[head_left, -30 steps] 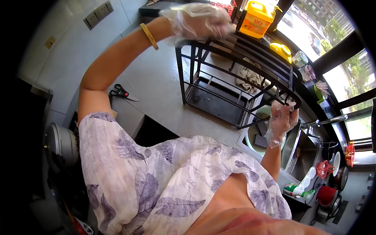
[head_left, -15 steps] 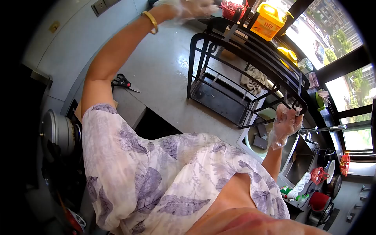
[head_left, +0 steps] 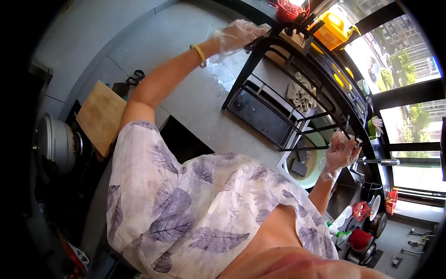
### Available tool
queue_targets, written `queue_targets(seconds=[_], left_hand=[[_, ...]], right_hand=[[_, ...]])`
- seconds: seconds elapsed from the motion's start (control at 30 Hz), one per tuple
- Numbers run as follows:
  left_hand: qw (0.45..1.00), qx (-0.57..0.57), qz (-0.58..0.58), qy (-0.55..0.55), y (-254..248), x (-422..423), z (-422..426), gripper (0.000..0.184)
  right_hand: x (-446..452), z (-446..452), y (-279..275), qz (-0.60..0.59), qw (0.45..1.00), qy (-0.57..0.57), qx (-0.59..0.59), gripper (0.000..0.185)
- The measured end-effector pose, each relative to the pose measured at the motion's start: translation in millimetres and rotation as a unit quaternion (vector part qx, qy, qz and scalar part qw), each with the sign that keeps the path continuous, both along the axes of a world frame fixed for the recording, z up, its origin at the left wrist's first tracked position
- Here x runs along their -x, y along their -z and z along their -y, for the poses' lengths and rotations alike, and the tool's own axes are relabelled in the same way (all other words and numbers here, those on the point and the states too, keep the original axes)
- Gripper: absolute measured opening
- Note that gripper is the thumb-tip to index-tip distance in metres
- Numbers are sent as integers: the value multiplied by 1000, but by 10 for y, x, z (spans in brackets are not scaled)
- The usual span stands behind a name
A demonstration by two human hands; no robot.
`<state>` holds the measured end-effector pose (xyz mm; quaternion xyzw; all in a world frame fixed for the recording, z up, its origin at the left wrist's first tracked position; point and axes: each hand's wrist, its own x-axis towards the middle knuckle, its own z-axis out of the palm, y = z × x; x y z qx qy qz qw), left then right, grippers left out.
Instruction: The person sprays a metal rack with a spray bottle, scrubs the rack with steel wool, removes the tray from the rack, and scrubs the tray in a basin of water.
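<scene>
A black metal dish rack (head_left: 240, 80) with a dark drip tray (head_left: 258, 114) stands tilted across the view on the grey counter. My left hand (head_left: 241, 36), in a clear plastic glove and with a yellow bracelet at the wrist, is closed on the rack's far left end. At the opposite end, my right hand (head_left: 342, 151), gloved likewise, has its fingers curled round the rack's frame. A crumpled grey-brown cloth (head_left: 301, 93) shows through the bars. Beside my right hand is a pale green basin (head_left: 317, 162) with dark pieces inside.
A wooden cutting board (head_left: 101, 116) and black-handled scissors (head_left: 135, 77) lie by my left arm. A silver pot (head_left: 55, 142) stands at far left. Along the window are a yellow detergent jug (head_left: 331, 31) and a red basket (head_left: 290, 10). A sink tap (head_left: 378, 162) juts out at right.
My left hand has come down and right onto the rack's end, where it now grips. My right hand stays on the rack. The view has shifted, showing more of the cutting board.
</scene>
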<state>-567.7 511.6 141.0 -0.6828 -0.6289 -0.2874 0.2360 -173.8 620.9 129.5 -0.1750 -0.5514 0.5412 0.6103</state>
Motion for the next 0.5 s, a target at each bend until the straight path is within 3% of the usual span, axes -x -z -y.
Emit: queue_targets(seconds=[0.03, 0.07, 0.1, 0.13, 0.2, 0.23, 0.27, 0.3, 0.33, 0.4, 0.47, 0.5], left_hand=[[973, -18, 226, 29, -13, -58, 6, 26], [990, -91, -48, -91, -89, -14, 30, 24], [953, -55, 274, 112, -333, -205, 155, 22], [768, -90, 567, 284, -575, -397, 280, 23], [867, -48, 474, 142, -479, -389, 213, 24], [908, -194, 302, 215, -516, -546, 147, 24], [928, -47, 360, 86, -491, -649, 264, 22], [894, -59, 425, 127, -439, -628, 320, 23], [855, -64, 486, 169, -342, -585, 359, 23], [905, -148, 345, 199, -129, -355, 280, 25], [964, -144, 220, 50, 35, -57, 267, 22], [904, -132, 396, 88, -1, -72, 300, 22]], right_hand=[[-14, -48, 10, 7, 998, -44, -33, 22], [0, -35, -1, 25, 998, -19, -46, 22], [20, 6, -21, 45, 997, 5, -58, 23], [45, 27, -45, 64, 995, 29, -73, 25], [15, 5, -47, 58, 996, 2, -66, 27], [-14, -25, -24, 77, 993, 10, -92, 27], [-6, -41, -21, 93, 988, 19, -120, 27], [-7, -25, -47, 21, 997, -54, -52, 26], [7, -18, -38, 18, 998, -45, -37, 26], [-7, -28, -32, 11, 1000, -21, -13, 27], [-33, -55, -28, 2, 999, -35, -23, 27], [-19, -64, -21, -3, 999, -44, -27, 28]])
